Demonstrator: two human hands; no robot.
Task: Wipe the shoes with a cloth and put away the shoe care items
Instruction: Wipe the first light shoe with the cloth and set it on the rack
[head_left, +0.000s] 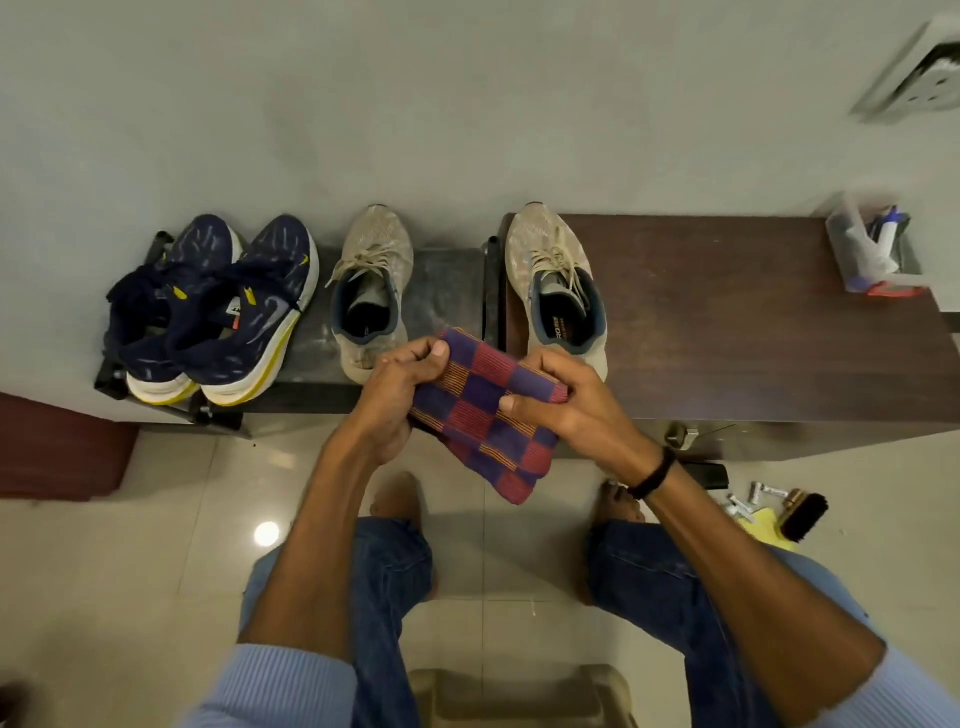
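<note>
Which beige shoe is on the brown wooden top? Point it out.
The right beige shoe; the left beige shoe stands on the black rack beside the navy pair.

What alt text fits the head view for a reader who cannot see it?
The left hand and right hand grip a red and purple checked cloth. Behind it, one beige laced trainer stands on a dark rack beside a navy and yellow pair; its beige mate stands on a brown wooden bench.

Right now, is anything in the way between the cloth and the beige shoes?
Nothing visible is. The left hand and right hand hold the cloth just in front of the left beige shoe and right beige shoe.
</note>
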